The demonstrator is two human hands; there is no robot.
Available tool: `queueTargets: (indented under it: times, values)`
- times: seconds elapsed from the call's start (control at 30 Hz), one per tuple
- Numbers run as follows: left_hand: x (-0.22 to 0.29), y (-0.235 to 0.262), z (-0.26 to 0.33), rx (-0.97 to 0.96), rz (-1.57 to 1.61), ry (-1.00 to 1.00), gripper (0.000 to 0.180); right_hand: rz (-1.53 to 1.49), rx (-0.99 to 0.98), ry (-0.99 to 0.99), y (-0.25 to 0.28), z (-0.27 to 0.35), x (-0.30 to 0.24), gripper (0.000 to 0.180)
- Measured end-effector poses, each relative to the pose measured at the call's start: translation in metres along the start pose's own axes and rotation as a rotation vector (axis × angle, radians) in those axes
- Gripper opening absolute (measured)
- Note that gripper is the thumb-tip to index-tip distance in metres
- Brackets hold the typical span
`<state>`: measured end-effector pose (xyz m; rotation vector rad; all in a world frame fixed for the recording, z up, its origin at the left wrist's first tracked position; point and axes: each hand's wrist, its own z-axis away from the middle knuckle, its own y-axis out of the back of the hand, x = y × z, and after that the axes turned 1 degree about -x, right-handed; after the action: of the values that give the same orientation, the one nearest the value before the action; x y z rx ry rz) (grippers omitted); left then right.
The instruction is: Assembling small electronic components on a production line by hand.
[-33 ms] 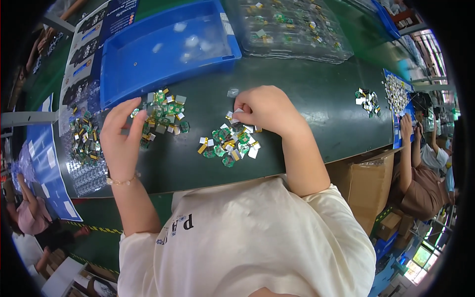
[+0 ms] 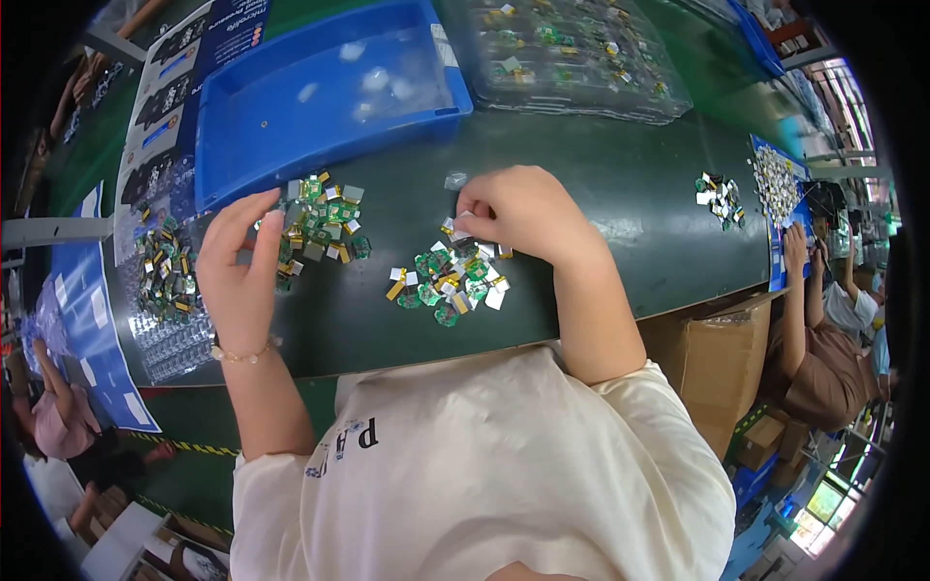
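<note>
My left hand (image 2: 237,257), a beaded bracelet at its wrist, is curled at the left edge of a pile of small green circuit boards (image 2: 325,218) with white and gold parts. A small green circuit board (image 2: 257,225) shows partly between its thumb and fingers. Over the far edge of a second pile of circuit boards (image 2: 450,276), my right hand (image 2: 513,208) is closed in a pinch, thumb against finger. A bit of white shows at its fingertips; what it grips is mostly hidden. Beyond it lies a small clear plastic piece (image 2: 455,181).
A blue bin (image 2: 329,150) and stacked clear trays of boards (image 2: 581,58) stand at the back. More boards lie in a clear blister tray (image 2: 170,339) at left. A small heap (image 2: 720,201) and a cardboard box (image 2: 717,358) are at right, near another person's hand (image 2: 794,247).
My left hand has shifted very slightly, and less of the green board between its fingers shows. My right hand has barely moved. The piles look the same.
</note>
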<state>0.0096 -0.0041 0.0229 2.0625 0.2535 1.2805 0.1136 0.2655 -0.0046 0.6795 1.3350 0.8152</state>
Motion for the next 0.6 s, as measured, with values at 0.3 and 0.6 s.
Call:
queueTargets:
  times: [0.3, 0.6]
  values:
    - [0.047, -0.069, -0.028, -0.511, 0.483, 0.320, 0.023, -0.379, 0.329, 0.312, 0.007, -0.006, -0.005, 0.014]
    - [0.025, -0.092, -0.017, -0.538, 0.764, 0.367, 0.022, -0.193, 0.497, 0.400, -0.011, -0.015, -0.016, 0.030]
